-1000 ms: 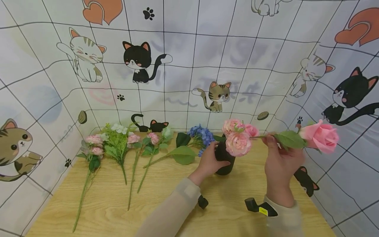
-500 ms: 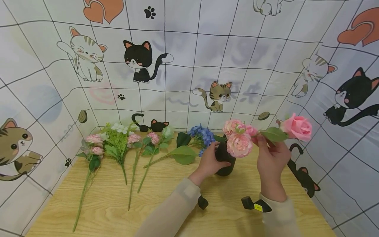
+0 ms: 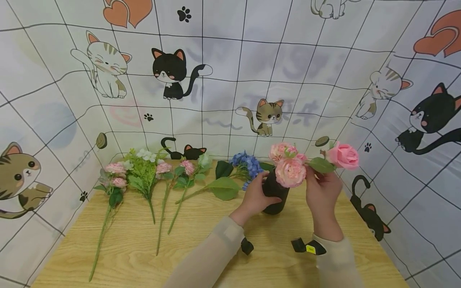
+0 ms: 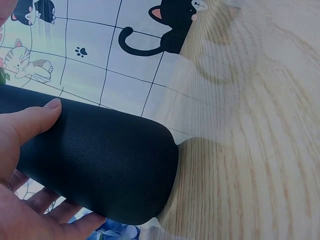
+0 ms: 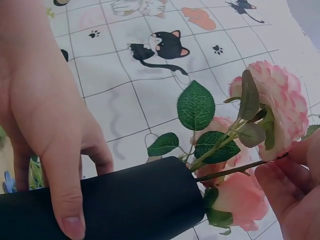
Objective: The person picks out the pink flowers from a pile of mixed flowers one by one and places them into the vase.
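My left hand grips a black vase round its side, thumb on the near face; the vase stands on the table. Pale pink peonies rise from its mouth, and the right wrist view adds a pink rosebud among them. To the right, my right hand pinches the stem of another pink rose, whose bloom leans out to the right. In the right wrist view that brown stem runs from my fingertips to the vase's rim, its lower end hidden.
On the wooden table, several flower stems lie left of the vase: a long pink spray, a green bunch with white flowers and others. A blue hydrangea lies just behind my left hand. Cat-patterned cloth encloses the table's back and sides.
My right hand has moved left toward the vase with the rose, bringing its bloom closer to the peonies. The left hand keeps its hold on the vase.
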Action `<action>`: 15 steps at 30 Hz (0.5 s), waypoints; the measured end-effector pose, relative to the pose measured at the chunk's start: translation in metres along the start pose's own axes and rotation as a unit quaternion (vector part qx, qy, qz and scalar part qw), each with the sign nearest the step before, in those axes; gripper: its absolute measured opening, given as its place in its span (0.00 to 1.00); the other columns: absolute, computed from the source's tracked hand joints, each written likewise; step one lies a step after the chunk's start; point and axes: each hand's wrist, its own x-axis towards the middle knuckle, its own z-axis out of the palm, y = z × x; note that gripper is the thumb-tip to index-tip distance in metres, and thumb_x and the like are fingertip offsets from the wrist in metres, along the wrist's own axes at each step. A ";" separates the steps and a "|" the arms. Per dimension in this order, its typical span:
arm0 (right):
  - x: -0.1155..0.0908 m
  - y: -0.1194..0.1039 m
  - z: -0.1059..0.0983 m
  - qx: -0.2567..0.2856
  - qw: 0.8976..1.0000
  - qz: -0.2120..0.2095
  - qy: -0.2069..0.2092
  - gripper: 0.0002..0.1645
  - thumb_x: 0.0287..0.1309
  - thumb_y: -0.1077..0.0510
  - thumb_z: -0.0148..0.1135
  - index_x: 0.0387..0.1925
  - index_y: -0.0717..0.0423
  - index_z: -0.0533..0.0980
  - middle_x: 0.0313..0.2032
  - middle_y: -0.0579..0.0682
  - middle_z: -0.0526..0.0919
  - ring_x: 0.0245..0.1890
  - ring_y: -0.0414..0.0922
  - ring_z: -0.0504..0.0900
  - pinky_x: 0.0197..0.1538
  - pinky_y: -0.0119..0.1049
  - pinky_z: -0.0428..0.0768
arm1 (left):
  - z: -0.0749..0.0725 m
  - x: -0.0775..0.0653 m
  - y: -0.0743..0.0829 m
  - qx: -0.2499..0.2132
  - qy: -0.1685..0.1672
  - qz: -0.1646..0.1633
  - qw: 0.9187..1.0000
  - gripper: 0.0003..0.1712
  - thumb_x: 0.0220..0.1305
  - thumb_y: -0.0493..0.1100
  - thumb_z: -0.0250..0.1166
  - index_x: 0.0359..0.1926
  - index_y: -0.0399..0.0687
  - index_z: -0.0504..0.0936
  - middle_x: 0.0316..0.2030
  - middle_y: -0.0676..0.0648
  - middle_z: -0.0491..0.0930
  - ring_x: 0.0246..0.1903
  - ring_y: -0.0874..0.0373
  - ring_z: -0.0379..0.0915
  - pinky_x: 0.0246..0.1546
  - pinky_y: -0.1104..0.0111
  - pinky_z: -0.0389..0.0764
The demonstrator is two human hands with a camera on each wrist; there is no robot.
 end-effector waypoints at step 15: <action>-0.014 0.036 0.013 -0.160 0.982 -0.032 -0.094 0.09 0.51 0.63 0.69 0.34 0.67 0.82 0.29 0.65 0.86 0.34 0.60 0.85 0.39 0.52 0.81 | 0.000 0.000 -0.001 -0.004 0.000 0.001 1.000 0.52 0.45 0.53 0.79 0.69 0.58 0.62 0.62 0.48 0.74 0.59 0.53 0.73 0.56 0.57 0.76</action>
